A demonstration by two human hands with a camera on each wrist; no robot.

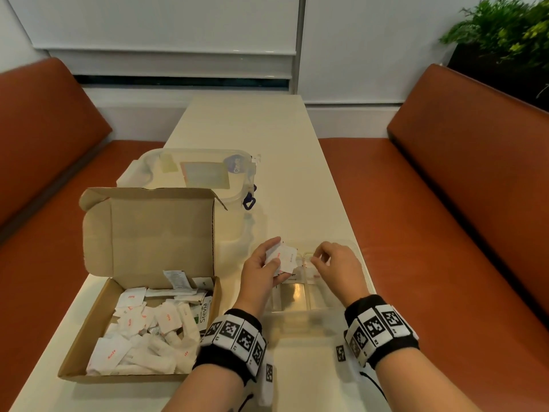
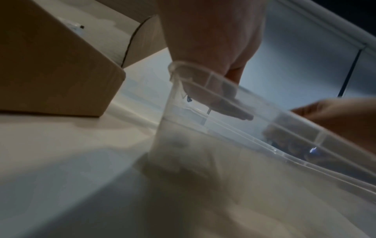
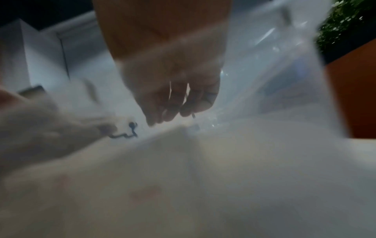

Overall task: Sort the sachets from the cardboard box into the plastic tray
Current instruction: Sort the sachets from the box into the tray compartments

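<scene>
Listing by size. Benches [image 1: 50, 138]: two, orange-brown, padded, one along each long side of the surface.

Surface [image 1: 267, 138]: long, cream, running away from the viewer between the benches.

Cardboard box [image 1: 148, 233]: brown, on the near left of the surface, lid flap standing open at the back. Loose sachets [image 1: 139, 331] heaped inside, mostly white with red print, one green-and-white.

Clear lid [image 1: 208, 171]: flat on the surface just behind the box, blue clip at its right edge.

Plastic tray [image 1: 312, 304]: clear, divided into compartments, on the near right of the surface, beside the box.

Plant [image 1: 505, 31]: green, dark planter, far right corner.

Left hand [image 1: 263, 267]: above the tray's left edge, fingers and thumb curled round a bunch of sachets [image 1: 283, 257], white with red print, held over the tray.

Right hand [image 1: 338, 267]: over the tray's far part, fingertips drawn together and pointing down; whether they pinch anything cannot be told, the wrist view being blurred.

Wristbands [image 1: 237, 337]: black, with square black-and-white markers, one on each wrist.
</scene>
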